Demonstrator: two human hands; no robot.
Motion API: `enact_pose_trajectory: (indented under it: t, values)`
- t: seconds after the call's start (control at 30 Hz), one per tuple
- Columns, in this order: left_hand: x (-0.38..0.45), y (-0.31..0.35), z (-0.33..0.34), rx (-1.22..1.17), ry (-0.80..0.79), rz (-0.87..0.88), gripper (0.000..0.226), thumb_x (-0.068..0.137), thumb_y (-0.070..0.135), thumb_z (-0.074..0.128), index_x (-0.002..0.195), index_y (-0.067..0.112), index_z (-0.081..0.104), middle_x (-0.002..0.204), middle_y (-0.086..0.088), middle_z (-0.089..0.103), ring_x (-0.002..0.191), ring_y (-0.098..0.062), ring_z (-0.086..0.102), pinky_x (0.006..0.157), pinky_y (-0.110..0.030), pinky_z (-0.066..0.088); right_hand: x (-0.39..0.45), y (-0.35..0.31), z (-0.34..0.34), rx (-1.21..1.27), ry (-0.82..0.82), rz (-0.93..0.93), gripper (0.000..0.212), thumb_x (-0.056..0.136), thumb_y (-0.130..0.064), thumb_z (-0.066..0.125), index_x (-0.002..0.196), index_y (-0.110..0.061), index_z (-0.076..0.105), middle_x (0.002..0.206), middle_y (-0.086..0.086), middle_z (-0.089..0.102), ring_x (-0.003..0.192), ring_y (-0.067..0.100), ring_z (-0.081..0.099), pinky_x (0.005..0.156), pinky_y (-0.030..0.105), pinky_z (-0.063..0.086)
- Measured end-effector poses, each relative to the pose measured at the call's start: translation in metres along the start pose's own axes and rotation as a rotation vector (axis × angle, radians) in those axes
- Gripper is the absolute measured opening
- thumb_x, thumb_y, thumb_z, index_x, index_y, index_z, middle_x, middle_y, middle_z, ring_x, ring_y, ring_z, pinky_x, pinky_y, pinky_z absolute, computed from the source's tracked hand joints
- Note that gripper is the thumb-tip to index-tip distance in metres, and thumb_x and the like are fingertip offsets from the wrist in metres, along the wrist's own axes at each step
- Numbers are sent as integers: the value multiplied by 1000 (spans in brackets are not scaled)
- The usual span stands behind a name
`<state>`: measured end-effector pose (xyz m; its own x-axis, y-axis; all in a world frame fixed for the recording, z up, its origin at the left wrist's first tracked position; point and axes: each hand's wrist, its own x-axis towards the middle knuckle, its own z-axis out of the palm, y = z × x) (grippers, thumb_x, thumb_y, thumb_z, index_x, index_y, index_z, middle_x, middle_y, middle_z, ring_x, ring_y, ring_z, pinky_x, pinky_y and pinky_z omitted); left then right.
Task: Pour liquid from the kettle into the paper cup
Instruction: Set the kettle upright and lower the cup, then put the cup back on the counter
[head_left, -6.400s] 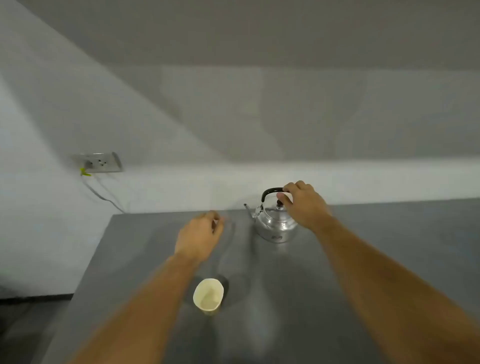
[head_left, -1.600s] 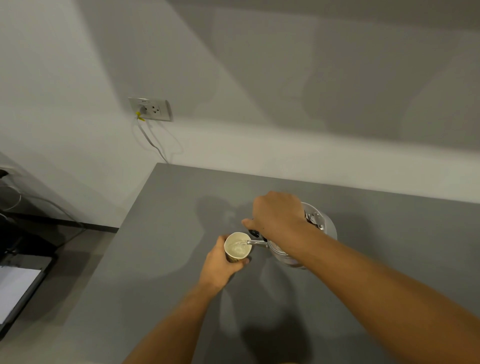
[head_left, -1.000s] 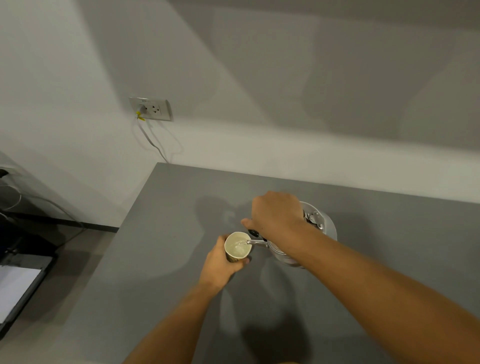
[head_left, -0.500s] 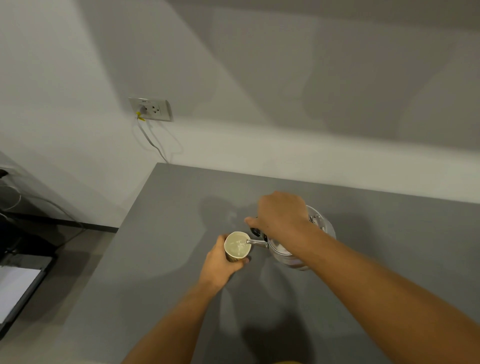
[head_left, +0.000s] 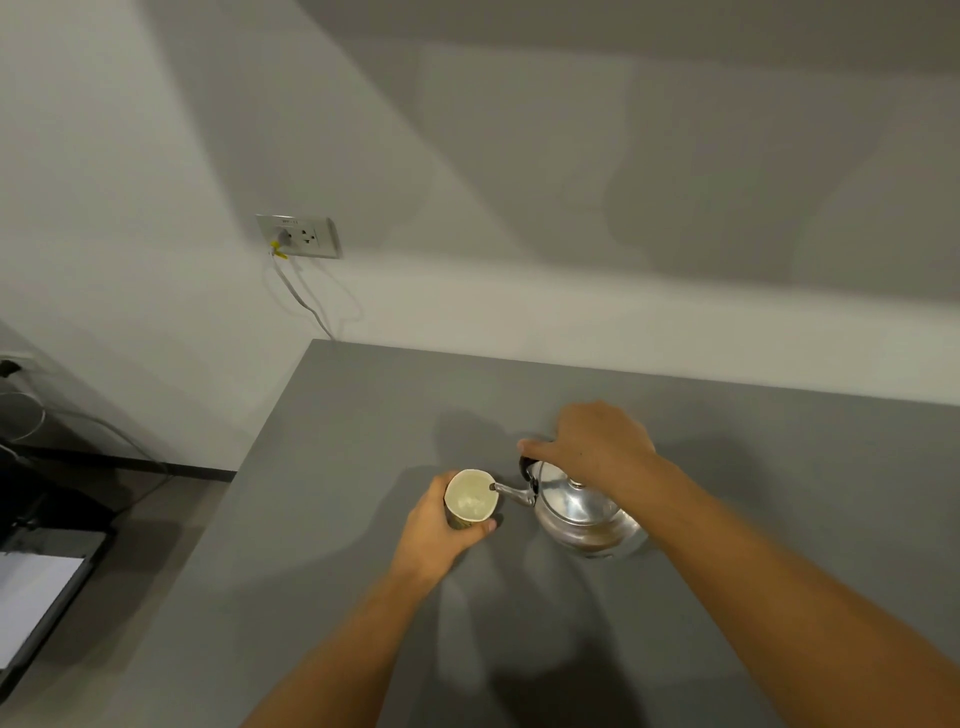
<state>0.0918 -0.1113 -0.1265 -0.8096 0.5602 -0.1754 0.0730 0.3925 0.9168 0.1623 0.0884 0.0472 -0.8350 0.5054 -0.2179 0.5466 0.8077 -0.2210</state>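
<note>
Left hand (head_left: 434, 530) wrapped round cream paper cup (head_left: 470, 500) mid grey tabletop (head_left: 322, 493), right hand (head_left: 597, 441) gripping black handle of shiny steel kettle (head_left: 582, 512) at cup's 3 o'clock, spout tip at rim, cup print unreadable, open tabletop toward 12

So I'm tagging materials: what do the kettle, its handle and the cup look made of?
Kettle: polished metal, likely steel or aluminium, judging by its mirror-like glints. Handle: matte black, probably plastic. Cup: paper, with a dull cream inside and thin rim.
</note>
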Motion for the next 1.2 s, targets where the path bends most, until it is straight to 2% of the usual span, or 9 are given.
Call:
enact_pose_trajectory:
  t: [0.23, 0.33, 0.43, 0.57, 0.67, 0.77, 0.9, 1.0, 1.2]
  values:
    - [-3, 6, -6, 40, 29, 43, 65, 66, 64, 85, 121, 41, 59, 115, 23, 71, 109, 0, 67, 92, -24, 52, -5, 27, -3, 140, 3, 17, 62, 81, -68, 64, 50, -17, 48, 48, -1, 56, 50, 20, 53, 47, 30, 34]
    - [-1, 10, -7, 27, 65, 47, 43, 78, 66, 75, 116, 50, 61, 115, 22, 71, 108, 1, 68, 94, -27, 53, -5, 41, -4, 200, 19, 20, 65, 81, -68, 64, 46, -17, 44, 42, -4, 47, 44, 17, 46, 45, 30, 31]
    - [10, 20, -6, 24, 96, 43, 25, 80, 68, 65, 105, 69, 59, 117, 23, 69, 110, 9, 64, 92, -16, 46, 2, 61, -9, 267, 39, 47, 69, 79, -71, 65, 43, -17, 38, 36, -6, 34, 36, 15, 36, 44, 30, 30]
    - [62, 42, 7, 43, 54, 22, 35, 93, 54, 65, 122, 35, 63, 128, 7, 69, 119, -9, 65, 101, -32, 50, 38, 111, -23, 358, 98, 122, 68, 77, -74, 63, 50, -17, 37, 44, -3, 32, 40, 16, 31, 48, 32, 29]
    - [85, 48, 3, 92, 64, 3, 26, 96, 54, 60, 116, 38, 61, 123, 11, 69, 116, -10, 65, 94, -28, 47, 61, 127, -33, 375, 126, 115, 69, 80, -75, 60, 53, -16, 36, 47, 0, 31, 42, 17, 30, 48, 33, 27]
    - [106, 54, 1, 131, 79, -18, 33, 98, 56, 56, 119, 32, 64, 113, 10, 69, 109, -11, 64, 91, -28, 44, 87, 138, -40, 391, 164, 161, 70, 88, -71, 51, 53, -13, 36, 45, 0, 34, 42, 17, 37, 47, 31, 33]
    - [121, 69, -5, 167, 109, 6, 38, 102, 54, 49, 120, 26, 67, 104, 9, 70, 102, -15, 64, 89, -29, 42, 112, 142, -46, 368, 220, 202, 56, 94, -41, 50, 47, -13, 35, 42, 1, 38, 45, 22, 40, 46, 30, 32]
    - [135, 83, -4, 200, 90, 28, 41, 105, 51, 43, 120, 22, 67, 105, 3, 75, 101, -19, 67, 87, -32, 45, 134, 145, -48, 369, 224, 236, 48, 88, -30, 51, 46, -14, 34, 42, 1, 37, 44, 20, 36, 45, 30, 28]
    - [165, 100, 9, 233, 51, 47, 40, 108, 44, 40, 120, 17, 67, 112, -2, 77, 107, -24, 71, 97, -40, 52, 176, 154, -45, 427, 183, 271, 42, 86, -28, 51, 49, -13, 36, 45, 0, 37, 45, 19, 35, 47, 30, 28]
